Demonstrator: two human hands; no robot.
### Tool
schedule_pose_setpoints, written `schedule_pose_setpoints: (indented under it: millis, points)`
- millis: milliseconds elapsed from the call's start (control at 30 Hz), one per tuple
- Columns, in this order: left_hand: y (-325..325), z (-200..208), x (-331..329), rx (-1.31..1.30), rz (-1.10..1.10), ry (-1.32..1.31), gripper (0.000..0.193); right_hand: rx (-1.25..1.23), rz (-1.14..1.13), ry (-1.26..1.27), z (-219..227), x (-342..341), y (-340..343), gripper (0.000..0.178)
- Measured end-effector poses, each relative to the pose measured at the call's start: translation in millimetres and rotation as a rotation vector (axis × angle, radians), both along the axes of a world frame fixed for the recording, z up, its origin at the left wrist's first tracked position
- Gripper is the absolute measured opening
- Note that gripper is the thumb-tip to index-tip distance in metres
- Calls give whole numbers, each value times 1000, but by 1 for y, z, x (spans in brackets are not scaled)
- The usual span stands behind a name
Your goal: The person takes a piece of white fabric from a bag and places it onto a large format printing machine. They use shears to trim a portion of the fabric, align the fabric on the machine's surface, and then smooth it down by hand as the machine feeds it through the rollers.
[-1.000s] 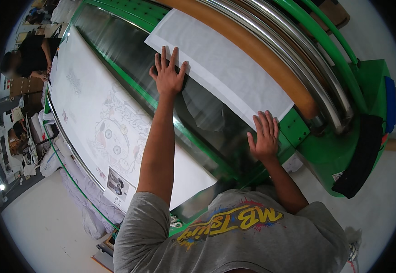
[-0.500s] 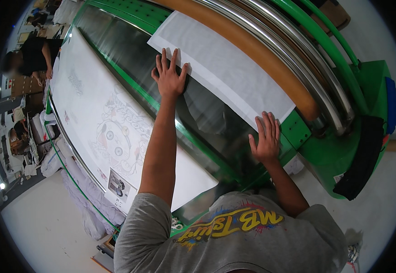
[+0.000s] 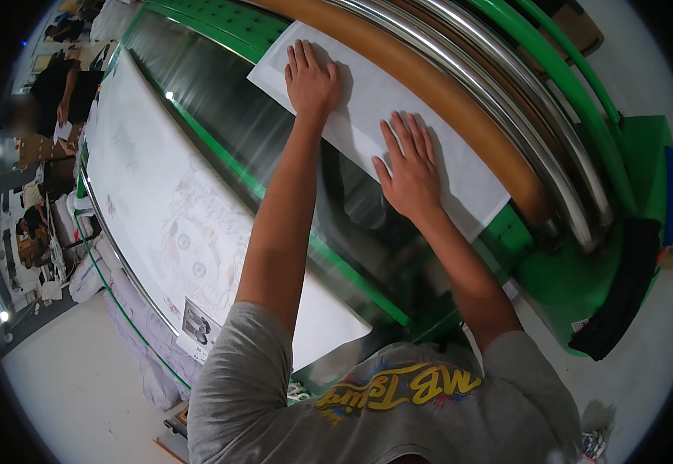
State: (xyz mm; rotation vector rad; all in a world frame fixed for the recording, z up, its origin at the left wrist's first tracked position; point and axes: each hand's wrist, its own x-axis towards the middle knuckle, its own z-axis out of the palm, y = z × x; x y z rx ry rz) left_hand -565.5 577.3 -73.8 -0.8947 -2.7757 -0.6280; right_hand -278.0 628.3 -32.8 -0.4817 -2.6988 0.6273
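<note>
A white rectangular sheet (image 3: 468, 182) lies flat along a brown roller (image 3: 437, 97); whether it is cloth or paper I cannot tell. My left hand (image 3: 312, 81) rests flat on its left part, fingers stretched away from me. Farther right, my right hand (image 3: 411, 172) lies palm down on the sheet's middle, fingers spread. Neither hand grips anything. Between my arms and to the left runs the machine's dark, shiny bed (image 3: 213, 85). Nearer me on the left, a large white sheet (image 3: 139, 166) with faint printed drawings spreads out.
Silver rollers (image 3: 499, 100) and green frame bars (image 3: 576, 58) stand beyond the brown roller. A small card with a picture (image 3: 199, 321) lies on the large sheet's edge. At the far left another person (image 3: 62, 89) holds something white. Pale cloth (image 3: 135, 325) is heaped below the machine's left side.
Both my hands have moved farther away, onto the white sheet from its near edge. The right hand has also shifted left. At far left the other person's arm has moved.
</note>
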Motion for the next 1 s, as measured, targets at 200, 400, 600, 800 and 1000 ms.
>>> schedule_pose_setpoints:
  millis: [200, 400, 600, 800, 1000]
  points:
    - [19, -11, -15, -82, -30, -41, 87, 109, -79, -150, -21, -33, 1, 76]
    - [18, -10, -17, -84, -9, -58, 94, 175, -55, -167, -21, -31, 2, 79]
    - [20, -10, -14, -105, 11, -31, 96, 126, -38, -171, -16, -28, 2, 81]
    - [22, -9, -16, -152, 27, 5, 94, 116, -16, -137, -14, -26, -2, 83]
    - [21, -9, -19, -150, 13, 0, 96, -63, 107, 22, -9, 5, 16, 65]
